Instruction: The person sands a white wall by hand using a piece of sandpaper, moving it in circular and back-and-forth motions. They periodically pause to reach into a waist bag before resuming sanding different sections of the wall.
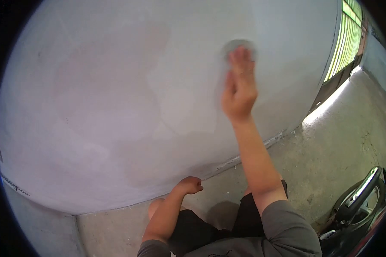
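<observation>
So the person's right hand (pixel 241 83) is up on a big pale grey wall (pixel 184 103), fingers pointing up, kinda motion-blurred, over a roundish grey pad or patch (pixel 238 44), too blurry to say which. The left hand (pixel 189 185) is loosely curled down near the wall's bottom edge, just above the knee. Grey short-sleeved shirt (pixel 289 227), dark shorts (pixel 193 229), legs bent above a concrete floor (pixel 304 171). Over on the right there's a motorbike (pixel 351 210), wheel and shiny exhaust showing, and further up a slatted opening (pixel 346 40) with bright greenish light coming through. Darker blotches are spread over the wall.
</observation>
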Tool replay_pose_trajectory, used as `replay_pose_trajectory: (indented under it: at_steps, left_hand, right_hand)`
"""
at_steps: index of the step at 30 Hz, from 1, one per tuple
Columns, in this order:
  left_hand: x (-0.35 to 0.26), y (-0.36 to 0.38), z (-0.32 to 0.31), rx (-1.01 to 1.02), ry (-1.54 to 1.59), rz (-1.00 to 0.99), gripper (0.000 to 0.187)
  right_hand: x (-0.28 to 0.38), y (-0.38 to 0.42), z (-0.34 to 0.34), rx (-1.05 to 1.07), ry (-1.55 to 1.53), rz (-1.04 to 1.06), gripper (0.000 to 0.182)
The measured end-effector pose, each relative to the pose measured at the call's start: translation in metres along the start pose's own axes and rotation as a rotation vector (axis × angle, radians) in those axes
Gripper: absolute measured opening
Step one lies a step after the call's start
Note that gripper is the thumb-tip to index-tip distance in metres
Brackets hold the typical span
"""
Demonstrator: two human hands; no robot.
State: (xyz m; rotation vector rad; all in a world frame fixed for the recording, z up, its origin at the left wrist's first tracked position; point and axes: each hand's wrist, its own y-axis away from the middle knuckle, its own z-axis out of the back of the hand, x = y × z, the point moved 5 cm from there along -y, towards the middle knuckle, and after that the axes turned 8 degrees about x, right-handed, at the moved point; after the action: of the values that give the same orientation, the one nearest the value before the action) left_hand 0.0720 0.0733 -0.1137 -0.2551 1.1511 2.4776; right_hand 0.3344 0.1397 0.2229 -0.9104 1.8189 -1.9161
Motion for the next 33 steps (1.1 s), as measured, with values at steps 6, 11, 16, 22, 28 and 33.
replay_pose_trajectory:
  at_steps: [6,11,16,22,28,33]
  left_hand:
    - [-0.001,0.015,0.001,-0.005,0.028,-0.050,0.031]
    - [0.000,0.005,0.005,0.001,0.023,0.012,0.030]
    - [-0.008,0.013,0.002,-0.013,0.037,-0.060,0.030]
    - [0.000,0.019,0.008,-0.029,0.033,0.003,0.042]
    - [-0.006,0.001,0.000,-0.029,0.058,0.019,0.054]
    - [-0.004,0.012,0.002,0.023,0.031,0.085,0.057]
  right_hand:
    - [-0.033,0.003,0.016,-0.193,-0.095,-0.253,0.039]
    - [0.027,0.012,-0.015,0.063,-0.023,0.112,0.043]
    - [-0.043,-0.002,0.020,-0.170,-0.021,-0.197,0.036]
    - [-0.114,0.013,0.064,-0.369,-0.189,-0.668,0.035]
    - [-0.033,0.009,0.013,-0.133,0.030,-0.124,0.040]
    - [0.038,0.019,-0.017,0.019,-0.061,0.041,0.041]
